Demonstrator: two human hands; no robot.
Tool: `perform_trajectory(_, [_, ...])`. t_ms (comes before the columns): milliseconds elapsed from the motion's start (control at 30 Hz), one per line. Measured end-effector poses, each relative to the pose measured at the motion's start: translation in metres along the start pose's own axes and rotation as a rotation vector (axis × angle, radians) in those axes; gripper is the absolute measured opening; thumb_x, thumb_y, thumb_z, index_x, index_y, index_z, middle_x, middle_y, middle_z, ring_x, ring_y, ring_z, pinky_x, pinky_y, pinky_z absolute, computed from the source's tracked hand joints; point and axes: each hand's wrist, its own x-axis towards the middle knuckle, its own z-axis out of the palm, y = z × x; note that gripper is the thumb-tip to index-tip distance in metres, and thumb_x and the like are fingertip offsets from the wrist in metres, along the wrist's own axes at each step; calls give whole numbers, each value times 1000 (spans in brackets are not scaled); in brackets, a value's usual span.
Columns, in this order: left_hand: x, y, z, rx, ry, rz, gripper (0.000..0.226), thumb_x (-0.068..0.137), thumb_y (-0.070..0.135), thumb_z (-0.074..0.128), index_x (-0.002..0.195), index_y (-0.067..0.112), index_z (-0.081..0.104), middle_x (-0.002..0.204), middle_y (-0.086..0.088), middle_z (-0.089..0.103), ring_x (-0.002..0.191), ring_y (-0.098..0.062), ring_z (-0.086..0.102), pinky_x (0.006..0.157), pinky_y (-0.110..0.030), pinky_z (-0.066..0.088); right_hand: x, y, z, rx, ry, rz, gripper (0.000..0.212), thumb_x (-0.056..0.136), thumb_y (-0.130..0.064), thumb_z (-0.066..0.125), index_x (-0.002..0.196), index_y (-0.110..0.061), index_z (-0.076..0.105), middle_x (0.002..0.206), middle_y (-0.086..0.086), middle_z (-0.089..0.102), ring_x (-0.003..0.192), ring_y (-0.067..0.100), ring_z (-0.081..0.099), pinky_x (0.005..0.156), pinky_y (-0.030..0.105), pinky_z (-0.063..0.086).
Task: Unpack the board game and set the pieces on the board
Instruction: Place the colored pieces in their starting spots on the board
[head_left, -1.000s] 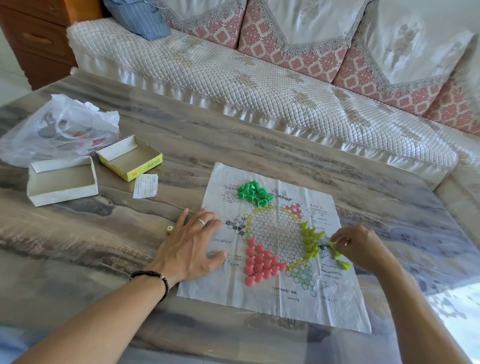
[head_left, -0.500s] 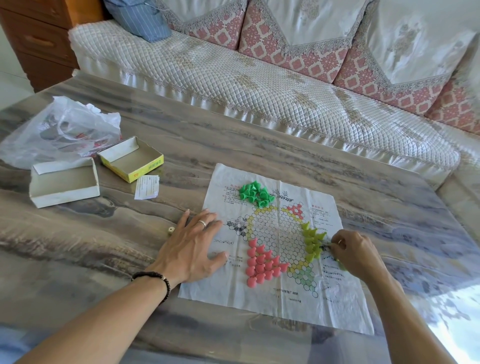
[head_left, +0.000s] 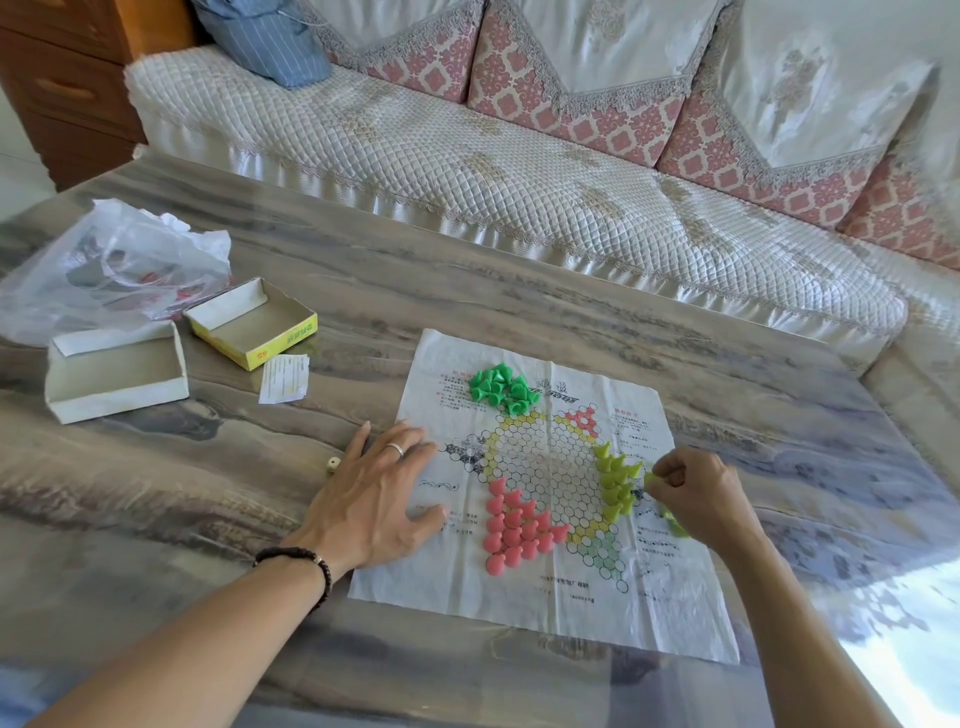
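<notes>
Paper game board (head_left: 550, 603) is spread flat on the marbled counter (head_left: 519, 312), creased, printed with a hexagonal field of circles and blocks of text at the margins.

Left hand (head_left: 371, 501) is laid palm down, fingers straight and spread, partly on the counter and partly over the board's left edge. A ring is seen on one finger; a dark beaded bracelet (head_left: 311, 566) is worn at the wrist.

Right hand (head_left: 693, 493) is held at the board's right side, its fingers curled and pinching a yellow-green piece (head_left: 649, 479) just beside the yellow-green cluster. More yellow-green is glimpsed under the heel of this hand (head_left: 675, 526); the count cannot be told.

Yellow-green pieces (head_left: 615, 486) are stood in a cluster on the right corner of the printed field. Pink pieces (head_left: 514, 530) are arranged in a triangle on the lower-left corner, upright or nearly so. Dark green pieces (head_left: 501, 387) are heaped loosely at the board's far edge, off the printed field, several tipped over.

To the left on the counter: a yellow box half (head_left: 254, 325) and a white box half (head_left: 117, 371), both lying open side up, just beside each other. A small printed slip (head_left: 284, 378) is lying near the yellow half. A crumpled clear plastic bag (head_left: 114, 265) is behind the boxes. A small die (head_left: 333, 464) is seen beside the left hand's little finger.

A quilted sofa (head_left: 493, 156) is set along the counter's far side.
</notes>
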Motion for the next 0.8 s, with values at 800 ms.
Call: perform_trajectory(800, [-1,2,-3,-2,-17,-5,72,82,59,46,140,18,40,152,2,30,145,-12,15,119,-43,2,4,3,18,34,-12,27,12,80,-13,66,92,-14,70,77,-5,67,75,14,63,68,29,52])
